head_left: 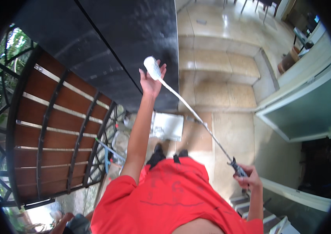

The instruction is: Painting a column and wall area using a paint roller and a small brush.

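Observation:
My right hand (247, 179) grips the dark handle of a long-handled paint roller (196, 117), low at the right. The thin metal shaft runs up and left to the white roller head (152, 67). My left hand (151, 82) is raised high, fingers spread around the roller head and touching it. Behind the roller head stands a dark grey wall panel (126, 35). I wear a red shirt.
A wooden gate with a black metal frame (56, 124) stands at the left. A white paint tray (169, 126) lies on the floor near my feet. Beige stone steps (220, 66) rise ahead. A glass-topped ledge (309, 101) is at the right, a stepladder (247, 202) below my right hand.

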Demonstrator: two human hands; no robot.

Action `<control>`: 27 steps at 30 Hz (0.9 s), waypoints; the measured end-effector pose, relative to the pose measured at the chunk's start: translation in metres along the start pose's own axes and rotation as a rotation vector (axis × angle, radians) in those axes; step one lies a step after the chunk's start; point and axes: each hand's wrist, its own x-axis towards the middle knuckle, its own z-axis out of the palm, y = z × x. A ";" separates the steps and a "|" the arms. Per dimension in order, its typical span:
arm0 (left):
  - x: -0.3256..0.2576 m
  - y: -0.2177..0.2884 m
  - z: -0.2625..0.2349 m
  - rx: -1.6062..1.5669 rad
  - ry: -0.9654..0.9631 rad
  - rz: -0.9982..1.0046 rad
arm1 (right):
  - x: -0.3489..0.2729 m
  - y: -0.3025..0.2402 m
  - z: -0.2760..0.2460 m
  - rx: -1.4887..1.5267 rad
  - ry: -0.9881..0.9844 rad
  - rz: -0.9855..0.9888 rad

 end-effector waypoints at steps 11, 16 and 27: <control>0.077 0.055 0.150 0.029 -0.050 0.300 | -0.002 -0.034 0.026 0.071 -0.257 -0.259; 0.091 0.058 0.186 -0.322 -0.138 0.250 | 0.002 -0.048 0.046 0.040 -0.266 -0.343; 0.089 0.087 0.196 -0.396 -0.403 0.152 | 0.012 -0.055 0.050 0.027 -0.291 -0.473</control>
